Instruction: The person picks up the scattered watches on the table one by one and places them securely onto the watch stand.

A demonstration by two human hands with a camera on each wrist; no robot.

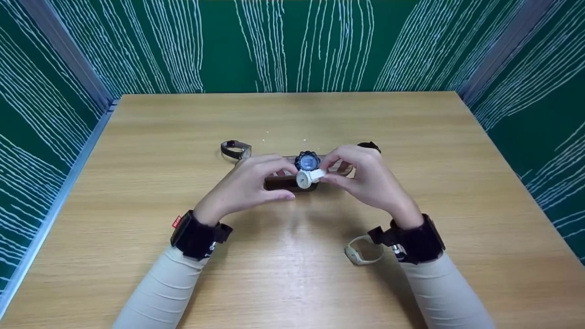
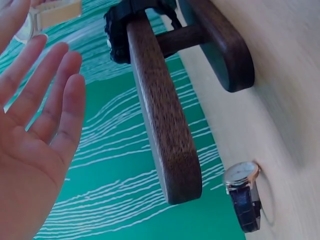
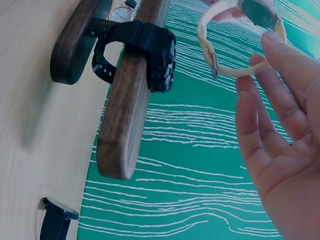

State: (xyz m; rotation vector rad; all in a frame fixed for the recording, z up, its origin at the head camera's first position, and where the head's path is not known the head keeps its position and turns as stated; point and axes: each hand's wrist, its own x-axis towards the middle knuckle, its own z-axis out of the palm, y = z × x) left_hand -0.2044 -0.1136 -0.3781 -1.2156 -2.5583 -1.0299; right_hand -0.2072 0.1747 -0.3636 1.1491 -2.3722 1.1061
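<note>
My right hand (image 1: 368,178) pinches the strap of a white wristwatch (image 1: 303,179) between thumb and fingers, with its dial turned toward me. In the right wrist view the strap (image 3: 204,37) forms a closed loop with its buckle low. My left hand (image 1: 247,185) is beside the dial, thumb and index finger spread apart; the left wrist view shows its other fingers extended. Just behind is a dark wooden watch stand (image 2: 162,115), a raised bar on a base. A black digital watch (image 1: 307,161) is strapped around the bar's middle. The held watch overlaps the stand in the head view.
Another white watch (image 1: 353,255) lies on the table near my right wrist. Behind my left hand sits a dark-strapped watch (image 1: 231,150) with a light dial; a black watch (image 1: 369,145) lies behind my right hand. Green walls with white lines (image 1: 320,45) border the table.
</note>
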